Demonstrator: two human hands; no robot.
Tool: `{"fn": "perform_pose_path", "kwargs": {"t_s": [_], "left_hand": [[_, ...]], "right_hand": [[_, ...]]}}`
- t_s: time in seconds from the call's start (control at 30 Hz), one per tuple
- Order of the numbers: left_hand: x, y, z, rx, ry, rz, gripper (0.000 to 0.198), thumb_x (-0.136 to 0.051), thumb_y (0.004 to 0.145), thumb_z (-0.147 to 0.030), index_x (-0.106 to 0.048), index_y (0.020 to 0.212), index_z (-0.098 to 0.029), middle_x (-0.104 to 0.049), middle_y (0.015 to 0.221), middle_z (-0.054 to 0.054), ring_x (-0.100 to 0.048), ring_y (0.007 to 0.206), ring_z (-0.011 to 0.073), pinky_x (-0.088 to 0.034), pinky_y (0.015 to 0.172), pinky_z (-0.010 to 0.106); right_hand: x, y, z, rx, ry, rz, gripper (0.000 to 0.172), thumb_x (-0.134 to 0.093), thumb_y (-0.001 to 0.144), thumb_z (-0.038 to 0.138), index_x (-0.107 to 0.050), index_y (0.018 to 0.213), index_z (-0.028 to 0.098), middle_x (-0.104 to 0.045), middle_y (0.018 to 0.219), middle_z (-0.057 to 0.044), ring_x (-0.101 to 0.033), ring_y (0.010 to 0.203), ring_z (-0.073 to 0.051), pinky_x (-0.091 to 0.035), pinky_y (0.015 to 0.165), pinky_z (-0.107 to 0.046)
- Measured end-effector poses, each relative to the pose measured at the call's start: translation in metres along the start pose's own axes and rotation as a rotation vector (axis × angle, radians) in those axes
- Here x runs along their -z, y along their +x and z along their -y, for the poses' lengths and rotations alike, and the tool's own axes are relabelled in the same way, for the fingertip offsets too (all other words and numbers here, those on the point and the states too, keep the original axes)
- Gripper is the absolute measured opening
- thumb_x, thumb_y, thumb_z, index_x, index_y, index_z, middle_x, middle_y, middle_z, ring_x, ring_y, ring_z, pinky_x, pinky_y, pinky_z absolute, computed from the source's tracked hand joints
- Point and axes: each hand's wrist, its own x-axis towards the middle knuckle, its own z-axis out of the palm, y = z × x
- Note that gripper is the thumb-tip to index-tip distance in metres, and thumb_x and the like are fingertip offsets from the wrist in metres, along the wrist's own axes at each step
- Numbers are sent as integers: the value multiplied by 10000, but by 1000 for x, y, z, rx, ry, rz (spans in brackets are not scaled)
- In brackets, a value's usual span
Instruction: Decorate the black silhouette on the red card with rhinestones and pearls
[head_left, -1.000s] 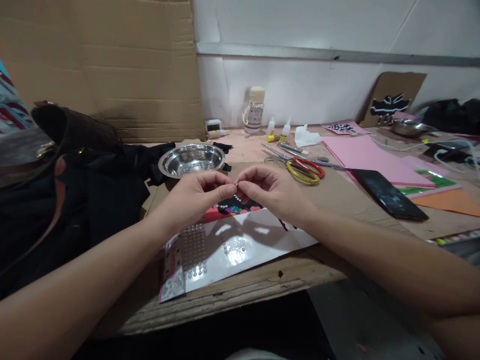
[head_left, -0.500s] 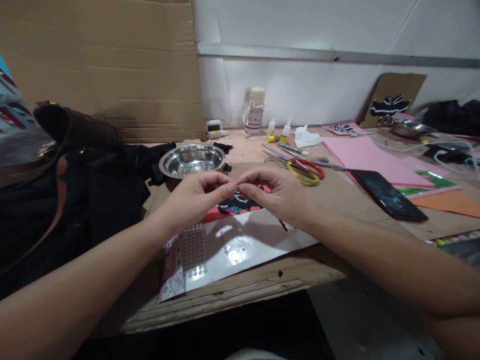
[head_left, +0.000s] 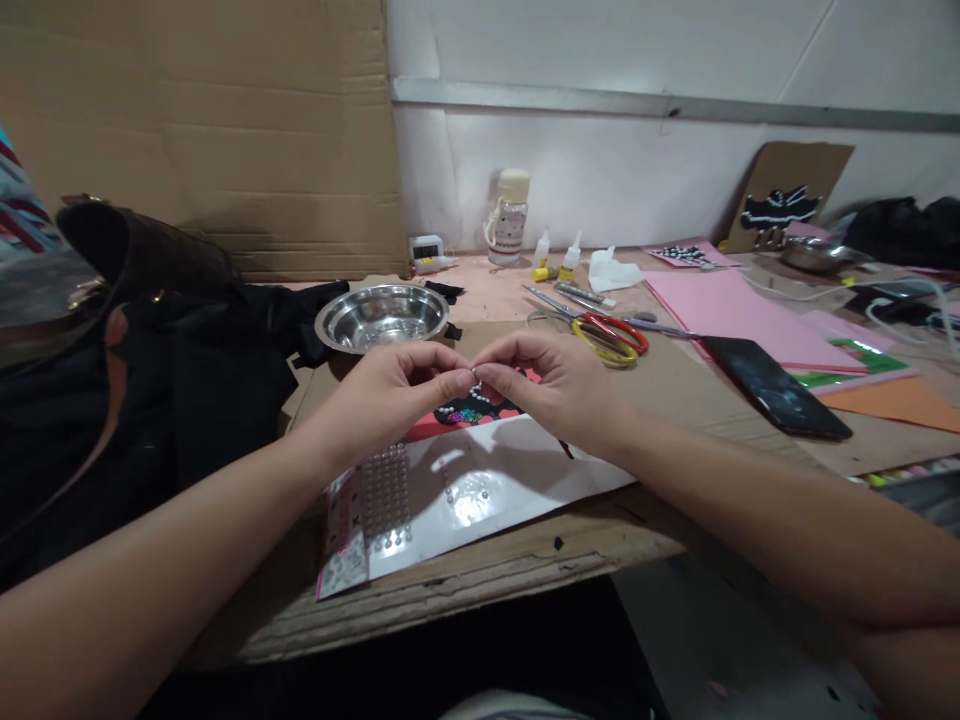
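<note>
My left hand (head_left: 401, 388) and my right hand (head_left: 551, 385) meet fingertip to fingertip above the work, each pinched between thumb and index finger. Something tiny and pale shows where the tips meet, too small to name. Beneath them lies a red and black piece (head_left: 491, 408), partly hidden by my hands, with lines of white pearls and a cluster of purple and green glitter. Nearer me is a white backing sheet (head_left: 525, 465) bearing a few loose-set pearls. Rows of adhesive pearls (head_left: 386, 490) sit at its left end.
A steel bowl (head_left: 382, 315) stands behind my left hand. Scissors (head_left: 611, 340) with red and yellow handles lie beyond my right hand, near small glue bottles (head_left: 570, 258) and a water bottle (head_left: 510, 220). A phone (head_left: 772, 385) rests by pink sheets (head_left: 765, 315). Black fabric (head_left: 202, 400) lies left.
My hands keep nearly the same pinched pose, fingertips together. The whole view has shifted very slightly; nothing else has visibly moved.
</note>
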Motion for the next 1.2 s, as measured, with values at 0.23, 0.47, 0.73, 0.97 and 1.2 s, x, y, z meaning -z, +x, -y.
{"fn": "perform_pose_path", "kwargs": {"t_s": [0.23,0.47,0.73,0.97,1.2], "left_hand": [[-2,-1,-1,4,-5,18,276,-745,869,-471,-766,892,-197,-740,839,16,-637,779,156,-473,717,263],[-2,0,2,1,6,18,275,-750,863,-464,-766,889,-191,-741,835,13,-637,772,149,-475,705,255],[1,0,0,-25,92,3,320,-736,849,-508,-773,897,-194,-741,813,25,-621,718,154,-456,637,260],[-2,-1,0,-40,182,-18,313,-694,864,-499,-767,884,-196,-690,732,12,-548,626,129,-392,565,251],[-2,-1,0,-60,199,-22,295,-681,858,-473,-759,868,-189,-646,692,0,-488,582,112,-360,525,236]], "right_hand": [[1,0,0,20,10,19,154,-683,947,301,-727,898,161,-729,804,-6,-629,704,-109,-478,631,-238],[0,-2,2,17,-27,24,80,-655,916,198,-716,880,162,-725,790,6,-638,708,-104,-475,629,-218],[1,-1,4,36,-25,31,92,-650,912,195,-732,896,158,-726,785,11,-631,686,-94,-471,619,-202],[0,-4,-2,35,-89,36,126,-646,920,233,-758,939,178,-714,787,11,-607,684,-100,-449,612,-207],[-1,-4,-2,51,-112,44,143,-614,936,223,-747,940,169,-714,797,8,-604,684,-97,-448,625,-207]]}}
